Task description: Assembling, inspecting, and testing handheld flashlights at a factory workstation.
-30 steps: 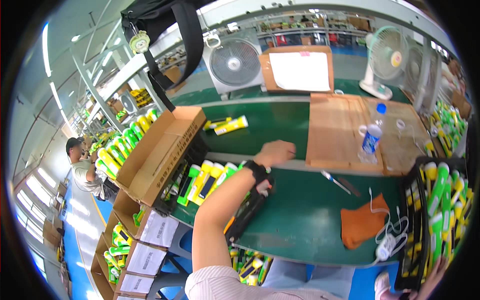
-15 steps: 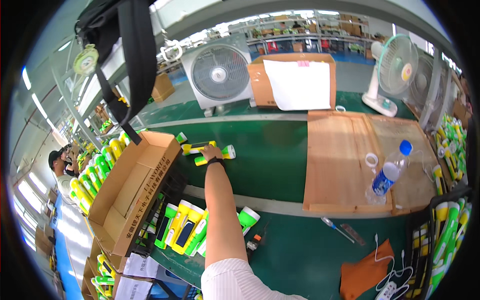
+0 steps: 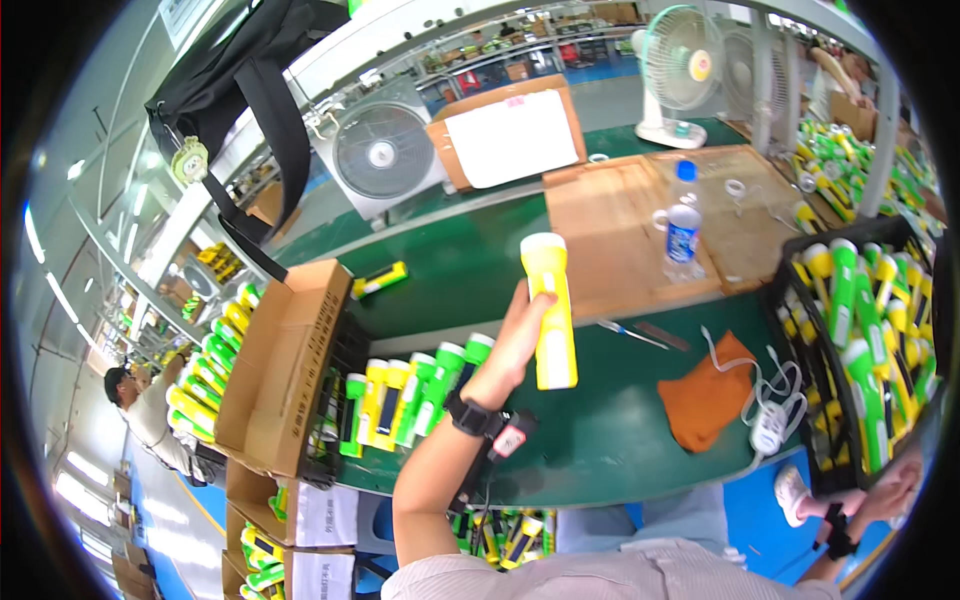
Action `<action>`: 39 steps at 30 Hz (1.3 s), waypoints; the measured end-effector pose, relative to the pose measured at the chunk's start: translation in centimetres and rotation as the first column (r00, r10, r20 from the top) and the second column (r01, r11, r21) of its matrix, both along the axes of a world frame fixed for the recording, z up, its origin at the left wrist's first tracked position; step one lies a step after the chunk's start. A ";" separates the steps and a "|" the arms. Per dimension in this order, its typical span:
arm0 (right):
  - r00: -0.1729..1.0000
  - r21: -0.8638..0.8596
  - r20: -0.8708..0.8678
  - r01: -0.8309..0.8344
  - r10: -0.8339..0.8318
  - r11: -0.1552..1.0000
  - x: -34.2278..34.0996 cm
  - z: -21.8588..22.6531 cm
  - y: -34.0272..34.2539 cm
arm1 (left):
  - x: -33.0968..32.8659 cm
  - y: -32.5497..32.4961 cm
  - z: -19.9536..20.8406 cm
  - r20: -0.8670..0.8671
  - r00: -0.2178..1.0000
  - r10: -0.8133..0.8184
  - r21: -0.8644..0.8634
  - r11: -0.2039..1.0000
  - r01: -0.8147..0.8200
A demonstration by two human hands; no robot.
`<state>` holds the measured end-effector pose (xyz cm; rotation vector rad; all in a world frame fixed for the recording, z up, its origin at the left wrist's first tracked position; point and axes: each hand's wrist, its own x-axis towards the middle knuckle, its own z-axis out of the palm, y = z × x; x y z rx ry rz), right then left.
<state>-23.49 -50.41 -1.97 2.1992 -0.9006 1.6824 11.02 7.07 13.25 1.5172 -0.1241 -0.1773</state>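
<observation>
My left hand (image 3: 525, 325) is closed around a yellow flashlight (image 3: 556, 345) with a white head, held upright above the table's front part. A dark band with a small box-shaped device (image 3: 512, 436) is strapped at that wrist. Left of the forearm, several green and yellow flashlights (image 3: 395, 395) stand in a row along the table. Another yellow-and-green flashlight (image 3: 380, 281) lies on the far green surface. At the lower right rim my right hand (image 3: 890, 490) hangs beside a black crate (image 3: 800, 400) full of flashlights; its fingers are blurred and partly hidden.
A long cardboard box (image 3: 275, 390) stands at left. Behind are a wooden board (image 3: 600, 240), a water bottle (image 3: 683, 230), and a white fan (image 3: 675, 80). An orange cloth (image 3: 705, 395), a white power strip (image 3: 770, 428) and a screwdriver (image 3: 632, 333) lie on the table's right part.
My left hand has drawn back from the far green surface to the right, lifting a flashlight. The view has turned, and my right hand now shows at the lower right.
</observation>
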 end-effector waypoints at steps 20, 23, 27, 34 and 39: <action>-0.101 0.619 -0.259 -0.781 0.961 0.084 16.9 5.1 35.2 | -9.7 -9.8 -13.6 -0.141 0.981 0.134 -0.206 0.965 -0.162; -0.132 0.661 -0.200 -0.750 0.971 0.034 17.7 5.1 35.3 | -9.4 -9.9 -14.1 -0.131 0.979 0.158 -0.189 0.965 -0.181; -0.190 0.715 -0.120 -0.697 0.974 -0.048 18.1 5.0 35.5 | -9.3 -9.7 -15.0 -0.177 0.963 0.202 -0.144 0.963 -0.228; -0.411 0.737 0.074 -0.591 0.909 -0.328 15.3 5.3 35.1 | -9.5 -8.6 -13.6 -0.248 0.964 0.095 -0.311 0.935 -0.173; -0.336 0.508 -0.243 -0.843 0.910 -0.176 13.6 1.3 33.1 | -10.7 -8.9 -12.0 -0.174 0.977 0.126 -0.334 0.926 -0.179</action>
